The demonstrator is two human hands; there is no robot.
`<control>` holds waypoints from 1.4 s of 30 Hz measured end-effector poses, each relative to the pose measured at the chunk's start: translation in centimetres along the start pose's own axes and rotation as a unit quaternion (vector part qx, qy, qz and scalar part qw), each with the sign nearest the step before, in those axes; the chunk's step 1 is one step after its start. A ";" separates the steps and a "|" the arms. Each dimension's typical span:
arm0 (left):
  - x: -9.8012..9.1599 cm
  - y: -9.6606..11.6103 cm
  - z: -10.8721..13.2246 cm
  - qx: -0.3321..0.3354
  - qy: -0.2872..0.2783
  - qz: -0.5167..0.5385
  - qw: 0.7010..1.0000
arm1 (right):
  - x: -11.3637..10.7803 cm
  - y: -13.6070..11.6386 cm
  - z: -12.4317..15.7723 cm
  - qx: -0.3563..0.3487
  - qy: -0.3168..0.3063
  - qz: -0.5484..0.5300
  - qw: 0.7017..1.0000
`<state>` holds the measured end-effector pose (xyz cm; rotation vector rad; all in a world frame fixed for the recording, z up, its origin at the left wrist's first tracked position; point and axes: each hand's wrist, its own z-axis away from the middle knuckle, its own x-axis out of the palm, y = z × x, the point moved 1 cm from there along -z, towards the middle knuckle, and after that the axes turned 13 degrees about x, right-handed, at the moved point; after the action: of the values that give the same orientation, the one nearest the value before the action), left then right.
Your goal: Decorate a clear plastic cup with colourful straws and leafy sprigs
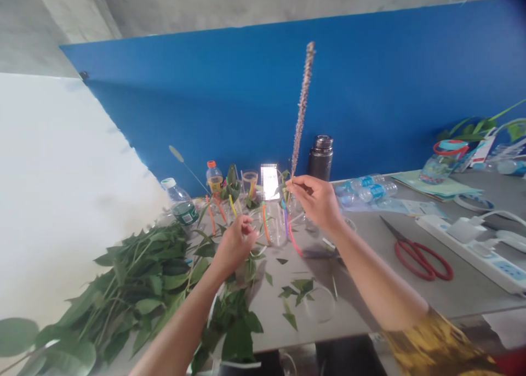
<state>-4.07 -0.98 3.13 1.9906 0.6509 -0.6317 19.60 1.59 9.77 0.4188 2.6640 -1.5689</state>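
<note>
Left of the fingers, a heap of leafy green branches (139, 294) sprawls across the grey table (370, 266), with red-handled scissors (400, 255) lying well to their right. The right hand (316, 200) has its fingers pinched almost shut on the stem of a tall feathery grass spike (303, 107), which stands upright above them. The left hand (236, 244) hangs half-curled, apparently empty, near a clear plastic cup (273, 225) holding coloured straws (265, 222).

The bright screen (270, 182) is blurred past reading; the leafy branches (135, 294) run off the lower edge.
</note>
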 end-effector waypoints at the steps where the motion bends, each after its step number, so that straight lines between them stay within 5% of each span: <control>1: 0.4 -0.5 -0.2 0.019 0.021 -0.004 1.000 | 0.4 0.0 -0.4 -0.012 0.004 0.011 1.000; 7: 4.3 -3.4 0.0 0.156 0.033 0.049 0.986 | 2.6 1.7 -2.1 -0.030 -0.009 0.078 0.996; 12: 5.9 -4.4 0.8 0.126 0.045 0.089 0.987 | 3.2 2.6 -2.8 -0.046 0.009 0.082 0.996; 21: 6.3 -4.1 1.7 0.133 0.035 0.132 0.982 | 4.2 2.3 -2.8 -0.063 0.006 0.116 0.991; 42: 5.5 -3.3 1.9 0.113 0.021 0.118 0.986 | 4.3 3.1 -3.0 0.035 -0.036 0.189 0.981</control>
<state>-2.59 -0.14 -3.39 2.2561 0.3715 -0.5396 16.56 6.55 7.94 0.7990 2.3045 -1.5270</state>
